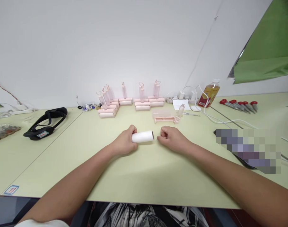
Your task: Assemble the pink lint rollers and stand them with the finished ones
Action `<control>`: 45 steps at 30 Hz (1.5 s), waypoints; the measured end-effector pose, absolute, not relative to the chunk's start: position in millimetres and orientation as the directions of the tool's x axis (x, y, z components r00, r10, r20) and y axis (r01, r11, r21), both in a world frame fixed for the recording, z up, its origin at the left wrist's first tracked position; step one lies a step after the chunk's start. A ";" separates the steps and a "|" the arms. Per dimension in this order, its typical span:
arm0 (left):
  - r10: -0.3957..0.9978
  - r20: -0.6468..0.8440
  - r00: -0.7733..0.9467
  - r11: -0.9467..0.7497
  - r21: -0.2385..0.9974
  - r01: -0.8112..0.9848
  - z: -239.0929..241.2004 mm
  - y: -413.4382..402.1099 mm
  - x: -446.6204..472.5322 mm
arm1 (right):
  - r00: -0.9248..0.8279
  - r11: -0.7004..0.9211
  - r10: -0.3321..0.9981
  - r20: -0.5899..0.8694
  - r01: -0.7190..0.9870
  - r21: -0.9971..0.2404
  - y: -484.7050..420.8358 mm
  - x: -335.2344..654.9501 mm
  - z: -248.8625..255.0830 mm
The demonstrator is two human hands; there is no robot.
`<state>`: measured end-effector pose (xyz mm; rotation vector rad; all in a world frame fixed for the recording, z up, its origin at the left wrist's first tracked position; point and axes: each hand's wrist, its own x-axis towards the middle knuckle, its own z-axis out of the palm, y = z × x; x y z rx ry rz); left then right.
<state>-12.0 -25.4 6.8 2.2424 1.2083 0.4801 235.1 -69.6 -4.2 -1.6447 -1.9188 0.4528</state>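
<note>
My left hand (126,141) is wrapped round one end of a white lint roller roll (143,136), held level just above the table. The roll's open dark end points right, toward my right hand (174,139). That hand is closed, thumb against curled fingers, a small gap away from the roll; whatever is inside it, if anything, is hidden. Beyond my hands lies a pink lint roller frame (165,119) with a clear cover, and a clear pink handle (181,110) stands at its right end.
Assembled pink lint rollers (106,113) stand in groups along the wall. At left lies a black head strap (46,124). To the right are a drink bottle (209,93), white cables (217,119), red-tipped tools (238,105), tweezers (192,114) and a blurred-out phone-like object (248,151).
</note>
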 end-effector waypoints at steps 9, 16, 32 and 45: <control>0.810 0.088 0.580 -0.480 0.668 0.569 5.0 -25.6 -8.4 | -0.072 0.336 0.942 0.329 0.262 -0.905 -76.7 223.4 -11.5; 0.788 0.091 0.609 -0.495 0.681 0.539 -0.9 -26.7 -6.0 | -0.118 0.370 0.929 0.351 0.277 -0.887 -84.2 217.4 -13.0; 0.805 0.093 0.586 -0.413 0.797 0.440 0.5 -27.3 -5.3 | -0.133 0.489 0.871 0.473 0.327 -0.809 -86.4 217.5 -10.0; 0.832 0.049 0.552 -0.363 0.801 0.476 3.1 -33.5 -4.6 | -0.232 0.485 0.875 0.425 0.411 -0.772 -96.1 215.9 -1.2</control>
